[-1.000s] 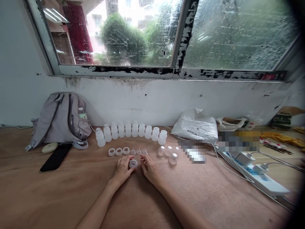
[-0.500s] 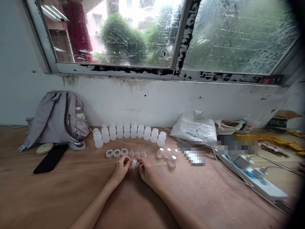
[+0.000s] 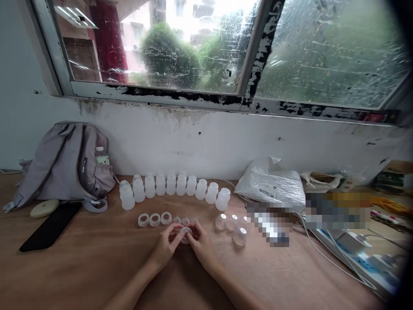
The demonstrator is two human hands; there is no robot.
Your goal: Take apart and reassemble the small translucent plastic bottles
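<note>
Between both hands, just above the wooden table (image 3: 106, 267), is a translucent bottle collar ring (image 3: 186, 236). My left hand (image 3: 167, 243) has its fingers closed on the ring's left side. From the right, my right hand (image 3: 201, 245) grips the same ring, thumbs close together at its top. Whether a teat sits inside it I cannot tell. Just beyond my fingers stand clear silicone teats (image 3: 185, 221), partly covered by the hands. Three loose collar rings (image 3: 155, 219) lie to their left. Several clear dome caps (image 3: 239, 238) rest on the right.
A curved row of frosted baby bottles (image 3: 160, 185) stands along the wall, those on the left with clear tops. At left are a grey backpack (image 3: 69, 163), a round cream case (image 3: 45, 208) and a black phone (image 3: 51, 227). A silver plastic parcel (image 3: 272, 183) and a cabled power strip (image 3: 361, 258) are right.
Both hands have closed in around the ring, which has turned from edge-on to show its round face. The camera view has tilted and come a little closer to the table.
</note>
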